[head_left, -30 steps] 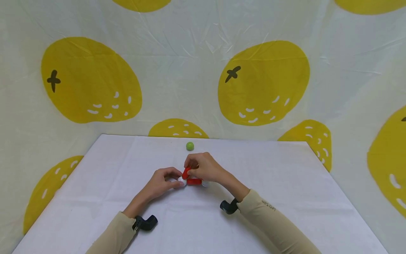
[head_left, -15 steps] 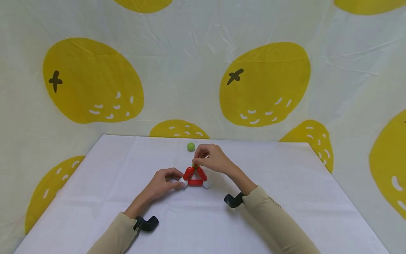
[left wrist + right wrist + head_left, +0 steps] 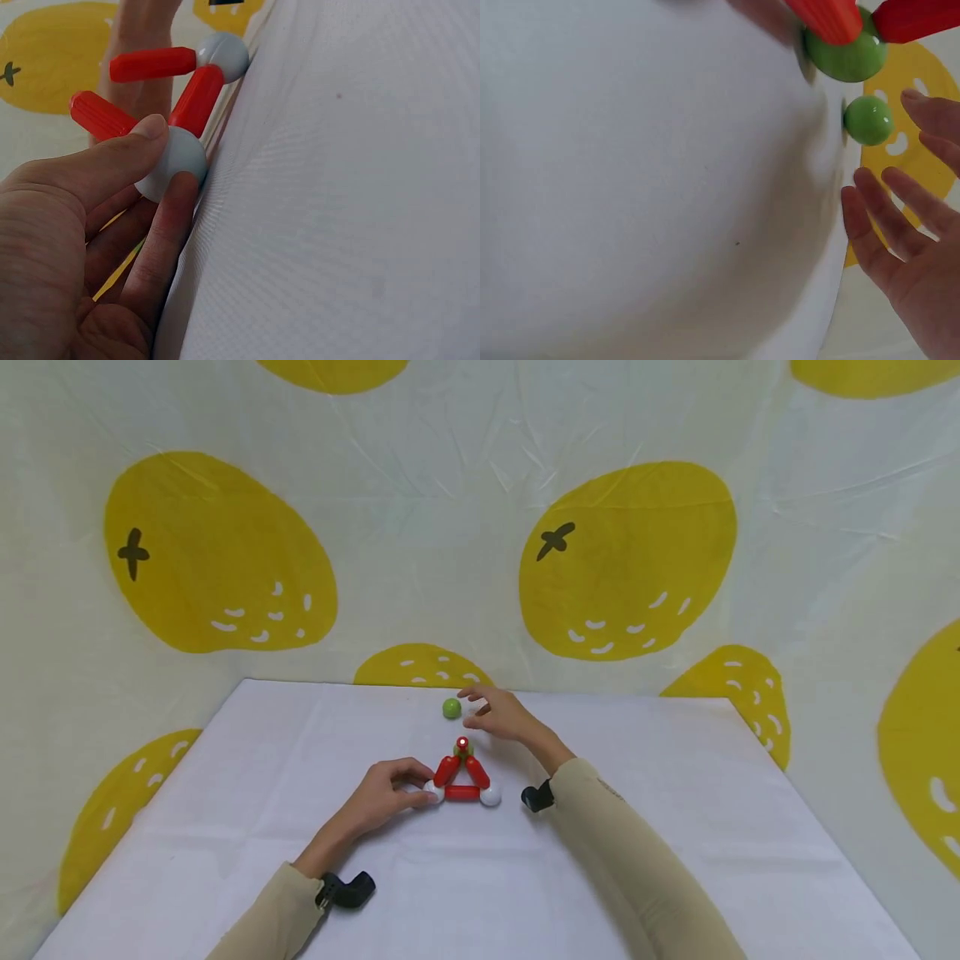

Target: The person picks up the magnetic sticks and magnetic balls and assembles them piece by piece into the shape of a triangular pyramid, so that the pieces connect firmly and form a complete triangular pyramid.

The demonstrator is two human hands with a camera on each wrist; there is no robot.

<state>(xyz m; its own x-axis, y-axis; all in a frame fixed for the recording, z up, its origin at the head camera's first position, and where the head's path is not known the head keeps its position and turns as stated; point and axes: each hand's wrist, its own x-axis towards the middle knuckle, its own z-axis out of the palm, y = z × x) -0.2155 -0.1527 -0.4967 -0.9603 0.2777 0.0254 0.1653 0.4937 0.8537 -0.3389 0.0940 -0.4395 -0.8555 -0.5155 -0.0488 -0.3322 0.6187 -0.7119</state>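
A triangle of red rods lies on the white-covered table, with white balls at its two near corners and a green ball at its far corner. From that green ball another red rod points up, its end facing the head camera. My left hand pinches the left white ball between thumb and fingers. The right white ball rests untouched. Beyond the triangle, my right hand hovers with spread fingers beside a loose green ball, holding nothing.
The loose green ball lies near the far edge of the table. Behind that edge hangs a pale cloth printed with big yellow fruit. Both wrists wear black cameras.
My right hand worked at the red rods, moved to the far corner, then let go and reached away toward the loose green ball. My left hand stayed on the white ball.
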